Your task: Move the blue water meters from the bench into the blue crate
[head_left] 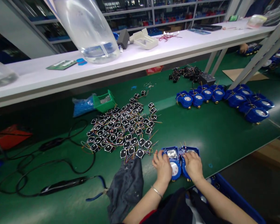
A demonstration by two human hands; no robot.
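Blue meter housings (pixel 177 161) sit side by side at the near edge of the green worktop (pixel 219 133); left hand (pixel 162 166) and right hand (pixel 193 165) each press on one, steadying them. Wired black modules (pixel 123 130) lie just left, a grey cloth (pixel 127 186) beside them.

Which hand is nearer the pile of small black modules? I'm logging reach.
Left. The left hand sits just right of the pile of small black modules; the right hand lies farther right.
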